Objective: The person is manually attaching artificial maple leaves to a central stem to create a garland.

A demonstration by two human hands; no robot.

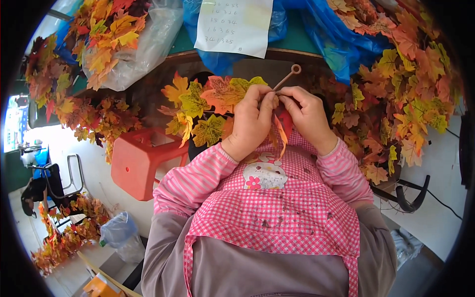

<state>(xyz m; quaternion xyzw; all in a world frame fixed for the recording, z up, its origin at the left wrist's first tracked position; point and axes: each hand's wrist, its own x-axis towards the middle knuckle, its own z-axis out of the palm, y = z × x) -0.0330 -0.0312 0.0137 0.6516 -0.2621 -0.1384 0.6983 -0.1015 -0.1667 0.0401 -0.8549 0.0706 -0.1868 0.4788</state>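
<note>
My left hand (253,119) and my right hand (308,116) meet in front of my chest, fingers pinched together. Between their fingertips runs a brown stem with a ring end (287,77), which sticks up to the right past the right fingers. An artificial maple leaf spray (195,102) in yellow-green and orange spreads leftward from behind my left hand. Below the fingertips hangs a narrow red-orange leaf (281,132). My fingers hide the exact spot where stem and leaves meet.
Beyond my hands is a green table (292,37) with blue plastic bags (341,49), a paper sheet (232,27) and a clear bag (148,49). Autumn leaf garlands (415,84) hang at the right, more at the left. A red stool (141,163) stands by my left arm.
</note>
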